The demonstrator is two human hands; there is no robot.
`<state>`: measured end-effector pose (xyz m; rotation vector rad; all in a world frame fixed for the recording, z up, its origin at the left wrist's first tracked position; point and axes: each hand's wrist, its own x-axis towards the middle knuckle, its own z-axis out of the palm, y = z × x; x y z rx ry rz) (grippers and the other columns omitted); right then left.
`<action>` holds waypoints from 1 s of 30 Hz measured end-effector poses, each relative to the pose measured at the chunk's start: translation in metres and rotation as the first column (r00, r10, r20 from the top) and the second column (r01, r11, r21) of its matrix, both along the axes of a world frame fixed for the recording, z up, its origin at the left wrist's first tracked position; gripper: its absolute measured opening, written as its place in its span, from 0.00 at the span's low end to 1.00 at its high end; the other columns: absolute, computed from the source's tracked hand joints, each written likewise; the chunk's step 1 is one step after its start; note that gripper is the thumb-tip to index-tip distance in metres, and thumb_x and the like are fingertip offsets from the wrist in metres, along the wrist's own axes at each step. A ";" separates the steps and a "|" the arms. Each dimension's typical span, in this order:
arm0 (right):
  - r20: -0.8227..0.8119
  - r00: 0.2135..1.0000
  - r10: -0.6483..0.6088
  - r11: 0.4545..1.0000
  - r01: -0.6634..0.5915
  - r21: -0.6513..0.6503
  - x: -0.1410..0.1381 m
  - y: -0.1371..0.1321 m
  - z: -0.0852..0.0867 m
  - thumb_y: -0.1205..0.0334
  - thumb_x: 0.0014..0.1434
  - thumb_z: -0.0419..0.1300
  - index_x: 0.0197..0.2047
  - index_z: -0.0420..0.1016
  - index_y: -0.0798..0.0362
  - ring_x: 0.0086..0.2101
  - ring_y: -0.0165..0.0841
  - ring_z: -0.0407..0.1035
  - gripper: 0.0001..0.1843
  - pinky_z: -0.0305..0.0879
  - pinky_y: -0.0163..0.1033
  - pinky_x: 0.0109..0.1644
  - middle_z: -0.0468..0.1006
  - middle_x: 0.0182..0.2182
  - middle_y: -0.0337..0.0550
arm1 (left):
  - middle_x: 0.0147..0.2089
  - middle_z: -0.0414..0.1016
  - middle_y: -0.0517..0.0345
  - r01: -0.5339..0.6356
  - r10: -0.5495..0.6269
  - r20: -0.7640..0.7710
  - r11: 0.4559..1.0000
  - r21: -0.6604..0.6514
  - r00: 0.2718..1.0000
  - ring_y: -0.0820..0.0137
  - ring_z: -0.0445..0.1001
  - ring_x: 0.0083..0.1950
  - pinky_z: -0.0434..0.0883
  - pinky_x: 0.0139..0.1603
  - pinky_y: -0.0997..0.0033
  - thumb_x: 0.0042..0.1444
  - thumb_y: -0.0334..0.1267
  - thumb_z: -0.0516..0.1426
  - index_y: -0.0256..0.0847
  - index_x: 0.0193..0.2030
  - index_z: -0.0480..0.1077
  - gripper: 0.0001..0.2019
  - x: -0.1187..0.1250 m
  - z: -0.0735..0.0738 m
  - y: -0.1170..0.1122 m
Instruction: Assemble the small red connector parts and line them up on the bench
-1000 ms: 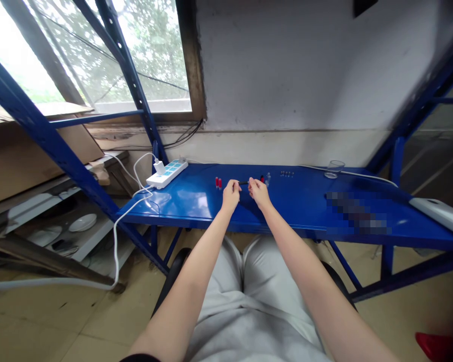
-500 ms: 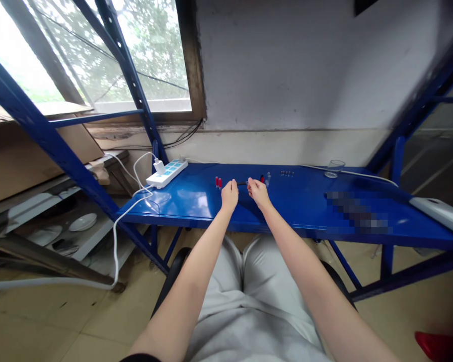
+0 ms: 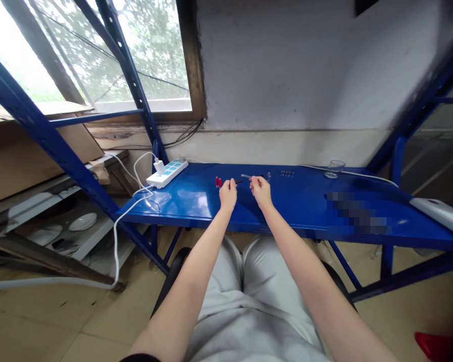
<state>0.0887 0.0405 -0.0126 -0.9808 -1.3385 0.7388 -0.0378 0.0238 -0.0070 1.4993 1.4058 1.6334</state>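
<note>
My left hand (image 3: 228,195) is closed in a pinch on a thin dark rod (image 3: 239,182), whose free end points right. Facing it, my right hand (image 3: 261,192) pinches a slim clear tube (image 3: 245,176) that points left. The rod and the tube are apart, with a small gap between them. Just left of my left hand, two small red pieces (image 3: 218,182) stand on the blue table (image 3: 189,198). Beyond my right hand lie small clear pieces (image 3: 269,176), partly hidden by it. Several tiny metallic parts (image 3: 287,173) sit in a row farther right.
A white power strip (image 3: 168,173) with a plugged-in charger lies at the table's left end, its cable hanging off the edge. At the back right stands a clear glass (image 3: 334,169). A blurred-out dark object (image 3: 357,212) and a white object (image 3: 440,216) are on the right.
Half a second ago the dark rod spanned both hands. Now my right hand holds a clear tube instead, pointing left, and the rod stays in my left hand alone.
</note>
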 end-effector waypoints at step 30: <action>0.015 0.960 0.278 0.950 -0.273 -0.154 -0.009 -0.006 0.001 0.42 0.40 0.63 0.28 0.66 0.54 0.17 0.22 0.53 0.23 0.50 0.32 0.20 0.64 0.18 0.33 | 0.20 0.67 0.60 0.069 -0.064 -0.090 0.996 0.060 0.994 0.74 0.65 0.25 0.61 0.28 0.76 0.56 0.51 0.48 0.38 0.26 0.70 0.20 -0.003 -0.004 0.006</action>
